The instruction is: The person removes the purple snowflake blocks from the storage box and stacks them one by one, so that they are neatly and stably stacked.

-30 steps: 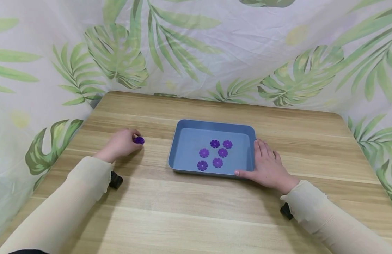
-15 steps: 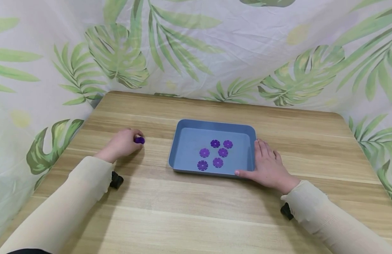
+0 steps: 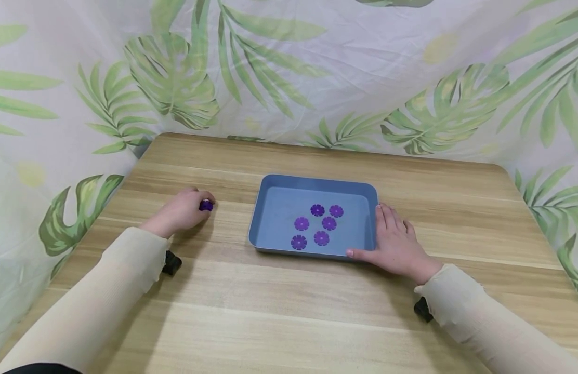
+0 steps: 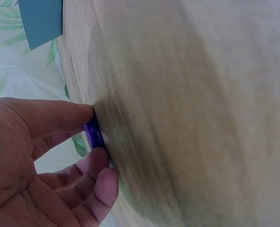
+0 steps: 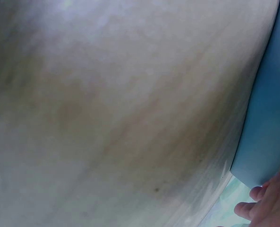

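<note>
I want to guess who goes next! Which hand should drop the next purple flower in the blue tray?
Probably the left hand: it already pinches a purple flower disc on the table, beside the blue tray. The right hand lies flat against the tray's side, holding nothing.

Small purple notched disc [image 3: 206, 205], on edge against the tabletop [image 3: 279, 301], pinched in left hand [image 3: 179, 212], left of blue tray [image 3: 256, 228].
</note>
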Demonstrator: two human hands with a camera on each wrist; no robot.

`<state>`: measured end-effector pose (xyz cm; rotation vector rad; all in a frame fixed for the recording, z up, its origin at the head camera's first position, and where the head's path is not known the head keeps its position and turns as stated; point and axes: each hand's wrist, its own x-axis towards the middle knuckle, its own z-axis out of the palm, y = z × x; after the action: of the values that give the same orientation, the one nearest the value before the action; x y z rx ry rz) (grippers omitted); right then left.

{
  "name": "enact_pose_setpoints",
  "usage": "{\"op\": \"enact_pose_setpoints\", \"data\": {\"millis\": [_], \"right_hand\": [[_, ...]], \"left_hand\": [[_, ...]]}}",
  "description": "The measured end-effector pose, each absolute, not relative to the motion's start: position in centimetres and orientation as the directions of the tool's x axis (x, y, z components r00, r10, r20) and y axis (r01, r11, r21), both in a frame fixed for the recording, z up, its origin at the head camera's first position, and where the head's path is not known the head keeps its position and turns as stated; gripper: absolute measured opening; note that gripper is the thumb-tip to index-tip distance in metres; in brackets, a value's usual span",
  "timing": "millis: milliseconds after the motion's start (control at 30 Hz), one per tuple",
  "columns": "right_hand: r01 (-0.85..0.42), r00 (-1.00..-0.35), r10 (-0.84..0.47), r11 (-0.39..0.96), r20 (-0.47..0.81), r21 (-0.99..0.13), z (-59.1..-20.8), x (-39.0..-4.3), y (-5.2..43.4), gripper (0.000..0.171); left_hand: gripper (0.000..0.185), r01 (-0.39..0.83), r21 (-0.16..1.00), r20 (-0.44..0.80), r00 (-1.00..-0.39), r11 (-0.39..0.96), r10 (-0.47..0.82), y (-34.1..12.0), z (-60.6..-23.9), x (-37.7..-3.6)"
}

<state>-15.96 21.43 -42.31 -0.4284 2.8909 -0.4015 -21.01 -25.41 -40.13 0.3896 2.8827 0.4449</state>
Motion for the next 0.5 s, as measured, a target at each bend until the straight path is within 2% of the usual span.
{"op": "enact_pose_setpoints", "data": {"millis": [267,500], "right_hand": [[-0.255,-0.94,-0.307,0.922,-0.149,-0.291,-42.2,-16.1,21.4,0.131],[-0.265,-0.939,-0.314,0.92,-0.141,-0.288,-42.2,-16.2,21.3,0.131]], "left_hand": [[0.037,0.21,0.348,-0.164,-0.946,0.914,0.28,-25.6,-40.2,-21.1],[0.057,0.145,0.418,-0.196,-0.95,0.897,0.245,-26.4,-39.4,-21.6]]}}
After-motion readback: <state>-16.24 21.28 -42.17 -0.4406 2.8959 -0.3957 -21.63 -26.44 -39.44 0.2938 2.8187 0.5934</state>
